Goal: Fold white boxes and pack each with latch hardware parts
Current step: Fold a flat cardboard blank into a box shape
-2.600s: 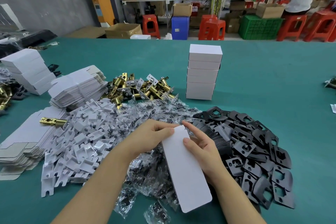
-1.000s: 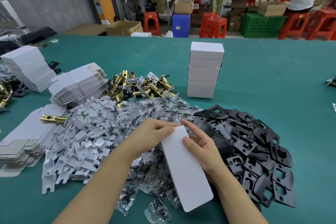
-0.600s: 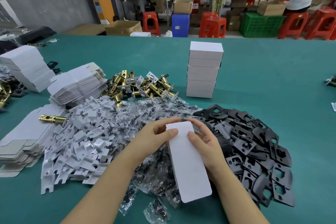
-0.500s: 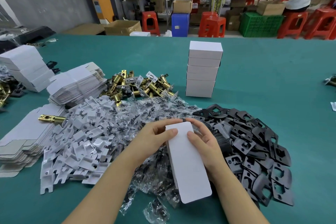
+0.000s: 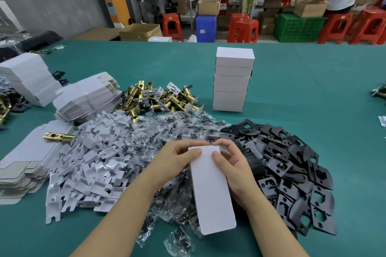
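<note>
1. The box (image 5: 211,190) is held above the near middle of the table (image 5: 313,94), between the left hand (image 5: 177,160) and the right hand (image 5: 236,167).
2. Under the hands lie the bagged parts (image 5: 171,131).
3. The plates (image 5: 292,165) are heaped right of the bags.
4. The inserts (image 5: 89,162) are heaped left of the bags.
5. The latches (image 5: 158,98) lie behind the bags.
6. The stack of boxes (image 5: 231,79) stands just right of the latches, behind the plates.
7. The flat blanks (image 5: 87,98) are piled left of the latches, behind the inserts.
8. More blanks (image 5: 25,160) lie at the left edge, with one latch (image 5: 59,137) on top.
9. The stools (image 5: 242,27) stand beyond the table's far edge.
</note>
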`<state>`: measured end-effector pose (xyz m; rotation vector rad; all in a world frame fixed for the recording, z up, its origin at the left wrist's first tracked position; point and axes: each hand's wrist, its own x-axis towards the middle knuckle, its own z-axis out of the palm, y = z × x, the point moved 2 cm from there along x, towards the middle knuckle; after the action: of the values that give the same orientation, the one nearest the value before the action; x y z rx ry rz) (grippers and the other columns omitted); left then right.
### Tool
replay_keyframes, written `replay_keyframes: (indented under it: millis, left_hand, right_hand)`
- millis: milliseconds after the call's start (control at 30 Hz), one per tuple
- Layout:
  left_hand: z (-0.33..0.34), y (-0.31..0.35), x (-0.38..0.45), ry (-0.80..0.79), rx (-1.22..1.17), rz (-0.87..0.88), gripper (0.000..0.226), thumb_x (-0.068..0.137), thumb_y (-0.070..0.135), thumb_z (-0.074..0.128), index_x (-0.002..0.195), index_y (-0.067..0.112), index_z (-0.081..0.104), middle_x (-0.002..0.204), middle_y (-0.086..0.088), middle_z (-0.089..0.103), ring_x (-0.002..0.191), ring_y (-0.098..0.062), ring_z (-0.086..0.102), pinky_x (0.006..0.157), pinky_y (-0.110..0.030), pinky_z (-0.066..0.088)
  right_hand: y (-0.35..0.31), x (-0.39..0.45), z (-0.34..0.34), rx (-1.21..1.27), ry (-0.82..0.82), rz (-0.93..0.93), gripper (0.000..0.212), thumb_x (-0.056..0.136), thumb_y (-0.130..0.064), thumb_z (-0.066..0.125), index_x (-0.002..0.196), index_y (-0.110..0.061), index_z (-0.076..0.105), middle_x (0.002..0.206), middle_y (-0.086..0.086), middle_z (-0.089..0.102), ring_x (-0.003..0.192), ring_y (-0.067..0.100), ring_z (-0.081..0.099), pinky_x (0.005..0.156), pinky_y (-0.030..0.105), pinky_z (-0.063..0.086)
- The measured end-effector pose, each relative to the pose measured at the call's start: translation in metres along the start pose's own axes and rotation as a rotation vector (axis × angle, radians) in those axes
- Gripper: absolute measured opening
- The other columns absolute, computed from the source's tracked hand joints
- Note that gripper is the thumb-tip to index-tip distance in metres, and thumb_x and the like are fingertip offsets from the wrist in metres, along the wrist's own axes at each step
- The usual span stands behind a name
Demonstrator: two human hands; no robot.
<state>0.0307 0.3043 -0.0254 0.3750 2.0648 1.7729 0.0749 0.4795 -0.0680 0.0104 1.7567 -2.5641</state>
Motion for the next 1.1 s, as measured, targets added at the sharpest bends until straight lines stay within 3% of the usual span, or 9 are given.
replay_keyframes:
  millis: [200,333,633,800,900,967,1000,1100]
  left_hand:
    - [0.0,0.002,0.001,-0.014,0.06,0.018,0.024,0.091,0.035,0.065,0.112,0.039,0.078,0.106,0.007,0.076,0.089,-0.006,0.067,0.073,-0.022,0.053]
    - [-0.001,0.001,-0.001,-0.029,0.09,0.029,0.022,0.1,0.029,0.064,0.114,0.04,0.077,0.112,0.01,0.075,0.095,-0.006,0.068,0.077,-0.02,0.053]
    - [0.001,0.006,-0.004,-0.019,0.112,0.053,0.025,0.103,0.026,0.06,0.114,0.04,0.077,0.102,0.012,0.075,0.086,-0.001,0.066,0.072,-0.015,0.051]
    - [-0.001,0.007,-0.004,0.017,0.228,0.046,0.029,0.107,0.04,0.047,0.117,0.053,0.07,0.112,0.022,0.071,0.101,0.002,0.063,0.083,-0.025,0.047]
    - [-0.005,0.007,-0.005,0.05,0.26,0.087,0.044,0.11,0.021,0.04,0.13,0.057,0.057,0.121,0.029,0.063,0.102,-0.007,0.062,0.083,-0.022,0.05]
    - [-0.007,0.01,-0.01,-0.026,0.489,0.176,0.067,0.106,0.004,0.04,0.139,0.062,0.043,0.12,0.039,0.05,0.099,0.0,0.057,0.08,-0.014,0.047]
    - [-0.005,0.011,-0.012,-0.074,0.591,0.211,0.074,0.102,0.0,0.042,0.142,0.063,0.037,0.123,0.043,0.044,0.107,0.005,0.053,0.083,-0.011,0.045]
    - [-0.001,0.011,-0.012,-0.097,0.666,0.255,0.069,0.097,0.003,0.056,0.14,0.056,0.044,0.138,0.037,0.04,0.127,0.01,0.042,0.096,-0.009,0.04]
  right_hand:
    - [0.0,0.001,-0.002,-0.009,0.017,0.001,0.024,0.088,-0.027,0.071,0.11,-0.027,0.063,0.102,0.013,0.074,0.08,0.033,0.071,0.062,0.041,0.06]
    - [0.001,0.002,-0.003,-0.015,0.015,0.006,0.024,0.087,-0.027,0.072,0.109,-0.026,0.064,0.102,0.012,0.074,0.08,0.033,0.072,0.061,0.041,0.06]
    - [0.003,0.004,-0.005,-0.02,0.037,0.038,0.027,0.085,-0.031,0.074,0.111,-0.026,0.068,0.102,0.012,0.075,0.082,0.032,0.073,0.062,0.04,0.059]
    - [0.002,0.004,-0.005,-0.022,0.045,0.064,0.017,0.092,-0.028,0.074,0.109,-0.026,0.068,0.093,0.006,0.076,0.073,0.023,0.072,0.055,0.033,0.057]
    - [0.002,0.005,-0.006,-0.01,0.069,0.138,0.008,0.102,-0.024,0.061,0.103,-0.027,0.068,0.083,0.0,0.074,0.064,0.015,0.068,0.05,0.028,0.053]
    - [0.001,0.007,-0.008,-0.016,0.095,0.155,0.014,0.104,-0.023,0.056,0.098,-0.028,0.068,0.079,-0.004,0.073,0.06,0.01,0.066,0.048,0.024,0.05]
    - [0.0,0.008,-0.01,-0.02,0.101,0.154,0.015,0.104,-0.023,0.055,0.097,-0.028,0.068,0.078,-0.005,0.073,0.059,0.008,0.066,0.047,0.023,0.05]
    - [-0.001,0.01,-0.01,-0.069,0.094,0.155,0.015,0.104,-0.026,0.056,0.099,-0.025,0.07,0.079,-0.006,0.073,0.061,0.006,0.066,0.048,0.021,0.05]
